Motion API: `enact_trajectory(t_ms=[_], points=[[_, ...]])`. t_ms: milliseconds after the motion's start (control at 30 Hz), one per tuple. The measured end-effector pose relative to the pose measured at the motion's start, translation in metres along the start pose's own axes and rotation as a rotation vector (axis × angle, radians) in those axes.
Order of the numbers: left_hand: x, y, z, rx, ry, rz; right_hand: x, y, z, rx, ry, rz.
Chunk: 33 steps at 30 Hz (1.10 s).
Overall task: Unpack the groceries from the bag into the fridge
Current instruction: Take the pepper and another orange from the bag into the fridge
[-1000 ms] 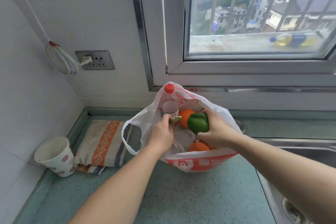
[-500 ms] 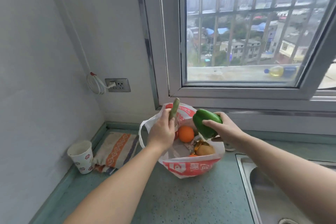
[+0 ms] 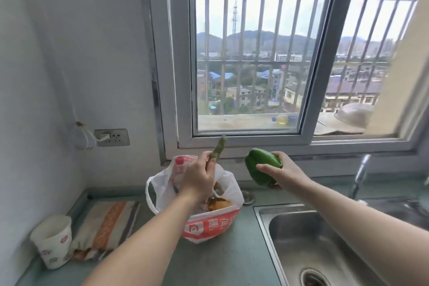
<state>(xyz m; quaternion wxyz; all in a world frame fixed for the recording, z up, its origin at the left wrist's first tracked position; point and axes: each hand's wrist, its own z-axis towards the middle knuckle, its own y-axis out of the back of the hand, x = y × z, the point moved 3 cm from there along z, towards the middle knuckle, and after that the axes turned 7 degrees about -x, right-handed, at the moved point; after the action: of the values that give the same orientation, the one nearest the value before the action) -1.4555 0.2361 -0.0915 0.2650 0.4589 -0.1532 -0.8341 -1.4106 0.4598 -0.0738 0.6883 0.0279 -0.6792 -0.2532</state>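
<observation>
Head view looks down on a green worktop [image 3: 209, 260] that runs under a barred window [image 3: 255, 53]. The left hand [image 3: 197, 181] is raised above a white and red plastic bag [image 3: 209, 227], its fingers curled round the lower end of a thin pale-green vegetable [image 3: 218, 146], which points upward and slightly to the right. The right hand [image 3: 282, 173] grips a green bell pepper [image 3: 258, 167] with thumb and fingers wrapped about it, holding it in the air to the right of the bag, clear of the worktop. The bag stands open near the back edge of the worktop, just left of the steel sink [image 3: 313, 239]. Inside it show a red-capped bottle [image 3: 180, 163] at the back left and some orange produce [image 3: 220, 204] lower down. A striped cloth [image 3: 106, 223] lies left of the bag, and a patterned paper cup [image 3: 53, 241] stands by the left edge. A wall socket [image 3: 112, 137] with a plugged-in cable sits on the back wall.
</observation>
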Motion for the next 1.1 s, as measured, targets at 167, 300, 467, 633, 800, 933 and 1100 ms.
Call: enact_trajectory(t_ms=[167, 300, 467, 633, 800, 933, 1100], points=[[-0.019, -0.035, -0.024, 0.125, -0.02, -0.17, -0.022, 0.03, -0.058, -0.17, -0.071, 0.0], [-0.064, -0.077, -0.06, 0.307, -0.023, -0.334, -0.044, 0.066, -0.112, -0.303, -0.159, -0.056], [-0.133, -0.118, -0.098, 0.462, -0.084, -0.453, -0.051, 0.141, -0.179, -0.513, -0.235, -0.05], [-0.204, -0.145, -0.155, 0.618, -0.196, -0.474, -0.067, 0.212, -0.258, -0.752, -0.31, -0.112], [-0.278, -0.157, -0.223, 0.743, -0.279, -0.513, -0.076, 0.26, -0.352, -0.907, -0.348, -0.098], [-0.353, -0.145, -0.295, 0.839, -0.359, -0.563, -0.066, 0.302, -0.452, -1.058, -0.356, -0.117], [-0.455, -0.109, -0.412, 0.973, -0.575, -0.592, -0.05, 0.351, -0.609, -1.221, -0.416, -0.131]])
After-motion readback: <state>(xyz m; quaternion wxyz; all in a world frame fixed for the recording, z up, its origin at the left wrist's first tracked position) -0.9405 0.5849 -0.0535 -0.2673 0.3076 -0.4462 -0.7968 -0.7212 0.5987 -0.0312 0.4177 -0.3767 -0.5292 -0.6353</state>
